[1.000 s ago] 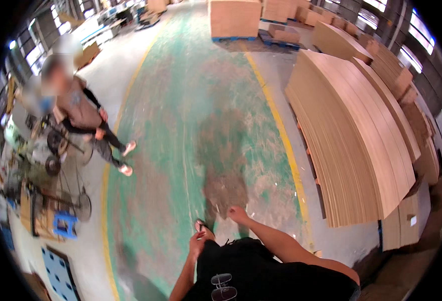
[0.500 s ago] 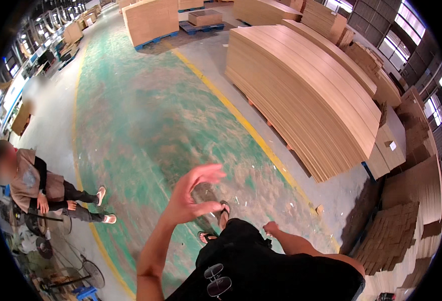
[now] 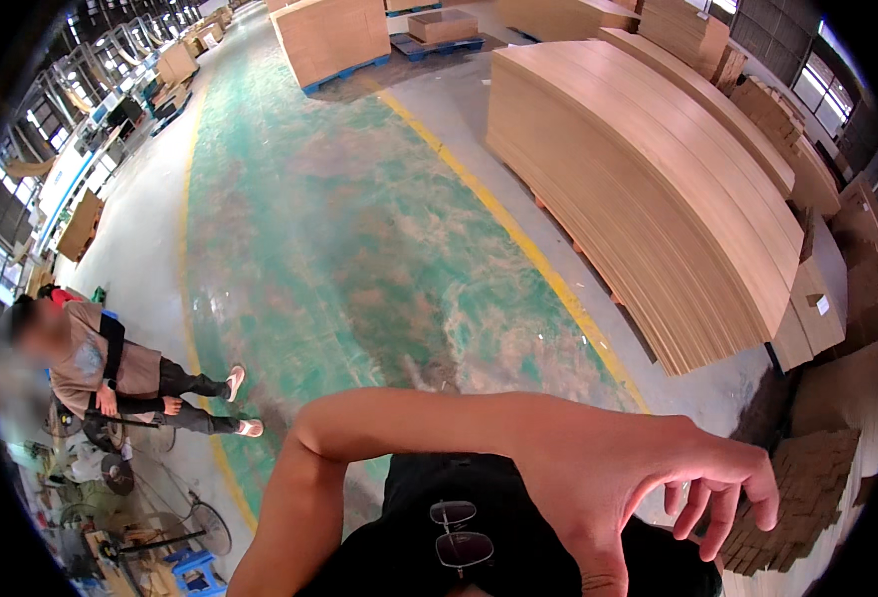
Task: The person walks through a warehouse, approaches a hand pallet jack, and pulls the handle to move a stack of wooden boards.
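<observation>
My left arm bends sharply at the elbow and reaches across my body to the right. My left hand (image 3: 648, 473) is in the air with its fingers apart and curved downward, holding nothing. Below it is my black shirt (image 3: 379, 552), where a pair of dark-lensed glasses (image 3: 462, 537) hangs at the chest. My right hand does not show; the left hand and forearm cover that side of my body.
A long stack of brown boards (image 3: 648, 189) lies on pallets at the right. Flat cardboard stacks (image 3: 802, 497) stand at the near right. A yellow line (image 3: 518, 254) edges the green walkway (image 3: 349, 229). At the left sits a person (image 3: 110, 363) near a black fan (image 3: 210, 527).
My left hand has swung from the middle to the lower right, across my body. My right hand has gone out of sight. The view has shifted, so the surroundings sit further right.
</observation>
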A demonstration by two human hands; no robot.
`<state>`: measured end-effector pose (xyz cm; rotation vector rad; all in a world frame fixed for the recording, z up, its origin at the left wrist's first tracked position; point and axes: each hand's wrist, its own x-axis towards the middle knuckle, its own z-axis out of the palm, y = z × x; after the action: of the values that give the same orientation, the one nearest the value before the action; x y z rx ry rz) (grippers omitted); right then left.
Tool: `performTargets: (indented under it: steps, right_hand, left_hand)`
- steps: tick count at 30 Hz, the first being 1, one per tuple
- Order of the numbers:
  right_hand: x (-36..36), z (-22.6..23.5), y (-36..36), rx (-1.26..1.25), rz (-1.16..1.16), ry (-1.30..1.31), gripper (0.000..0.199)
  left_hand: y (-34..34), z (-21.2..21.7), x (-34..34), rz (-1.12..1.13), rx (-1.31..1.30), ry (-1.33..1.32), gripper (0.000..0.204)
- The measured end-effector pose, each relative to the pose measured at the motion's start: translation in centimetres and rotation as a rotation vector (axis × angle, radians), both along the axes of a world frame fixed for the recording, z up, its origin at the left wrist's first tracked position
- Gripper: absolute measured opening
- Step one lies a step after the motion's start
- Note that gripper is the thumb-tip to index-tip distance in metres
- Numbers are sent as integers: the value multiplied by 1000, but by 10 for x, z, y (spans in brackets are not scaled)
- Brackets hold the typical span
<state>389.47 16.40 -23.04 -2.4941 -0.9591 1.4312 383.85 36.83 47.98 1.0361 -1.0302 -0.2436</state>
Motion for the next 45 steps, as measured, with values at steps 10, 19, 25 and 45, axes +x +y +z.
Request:
performTargets:
  steps: [10, 19, 25, 45]
  right_hand:
    - [29, 28, 82, 144, -102, -7, 35]
    - [19, 30, 39, 29, -173, -46, 34]
    - [7, -4, -6, -57, -84, -60, 34]
    - [105, -14, 132, 539, 799, 107, 14]
  left_hand:
    - [17, -8, 18, -172, -32, 170, 127]
    - [55, -4, -11, -59, -153, -230, 129]
    - [76, 9, -22, -28, -173, -235, 101]
    - [-63, -569, -543, 1080, 1196, 2212, 37]
